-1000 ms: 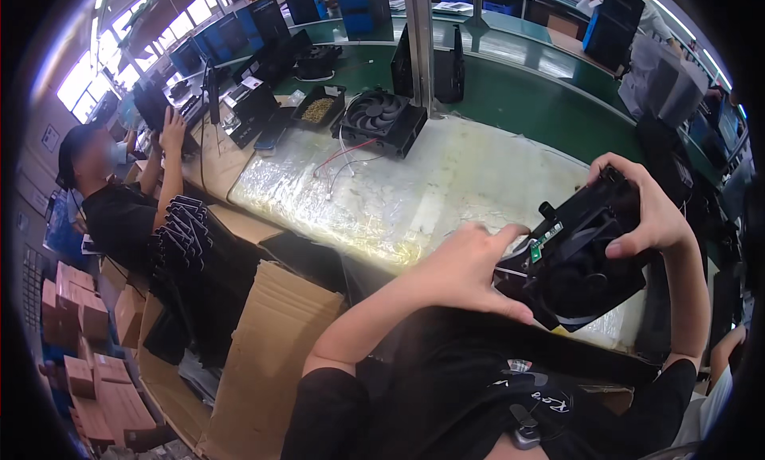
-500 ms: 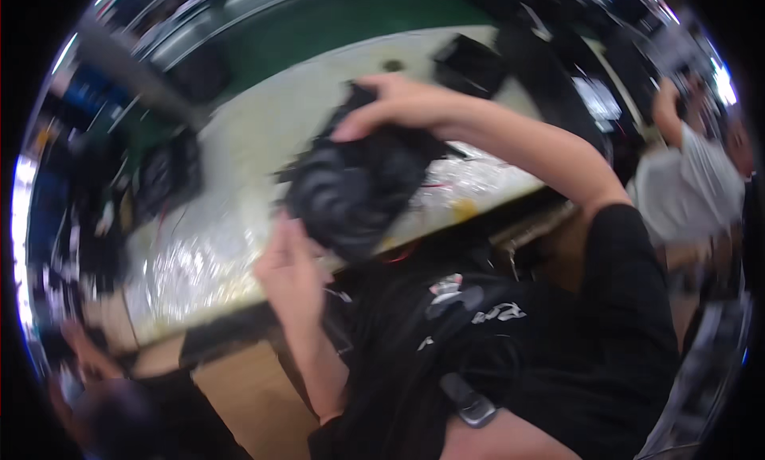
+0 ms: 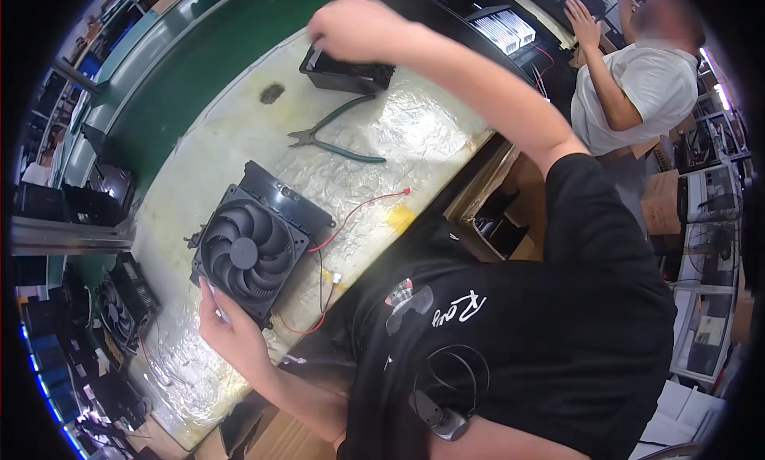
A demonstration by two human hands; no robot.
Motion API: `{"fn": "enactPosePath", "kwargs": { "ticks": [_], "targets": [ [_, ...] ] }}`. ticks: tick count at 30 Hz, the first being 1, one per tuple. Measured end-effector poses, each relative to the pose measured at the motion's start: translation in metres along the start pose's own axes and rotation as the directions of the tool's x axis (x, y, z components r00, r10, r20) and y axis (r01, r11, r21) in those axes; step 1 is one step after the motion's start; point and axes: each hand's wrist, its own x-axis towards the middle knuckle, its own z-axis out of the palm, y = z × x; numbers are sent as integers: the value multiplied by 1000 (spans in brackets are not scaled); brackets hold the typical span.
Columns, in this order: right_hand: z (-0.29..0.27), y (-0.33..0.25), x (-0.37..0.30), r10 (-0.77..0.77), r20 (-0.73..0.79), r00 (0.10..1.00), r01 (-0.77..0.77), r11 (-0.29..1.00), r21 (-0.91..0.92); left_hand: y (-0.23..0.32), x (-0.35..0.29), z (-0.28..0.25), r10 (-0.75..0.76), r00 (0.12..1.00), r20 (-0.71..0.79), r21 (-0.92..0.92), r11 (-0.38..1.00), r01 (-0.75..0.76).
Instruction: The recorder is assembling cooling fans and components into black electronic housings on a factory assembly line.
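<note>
A black cooling fan (image 3: 244, 253) on a black plastic housing (image 3: 280, 195) lies on the foil-covered table, its blades facing up. My left hand (image 3: 236, 332) grips the fan's near left corner between thumb and fingers. Thin red and black wires with a small red plug (image 3: 407, 191) trail from the housing to the right. At the far side my right hand (image 3: 358, 31) reaches over an open black box (image 3: 339, 77), fingers curled down at its rim. A small pale bit shows at those fingertips; what it is cannot be made out.
Green-handled pliers (image 3: 335, 141) lie between the fan and the box. Another black fan unit (image 3: 119, 304) stands at the table's left. A co-worker in a white shirt (image 3: 637, 93) is at the upper right. Below the table edge sits an open cardboard box (image 3: 486, 197).
The fan, earlier held up in both hands, now rests on the table. My right hand has let go of it and moved to the black box; my left hand stays at the fan.
</note>
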Motion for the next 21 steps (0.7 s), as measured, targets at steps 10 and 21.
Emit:
{"fn": "enactPosePath", "kwargs": {
  "ticks": [10, 21],
  "targets": [
    [31, 34, 27, 147, 205, 968, -56, 917, -394, -2, -3, -8, -68, 998, 0, -6, 998, 68],
    [-8, 26, 6, 69, 6, 998, -64, 953, -297, 9, -18, -8, -135, 983, -124, -195, 975, 109]
  ]
}}
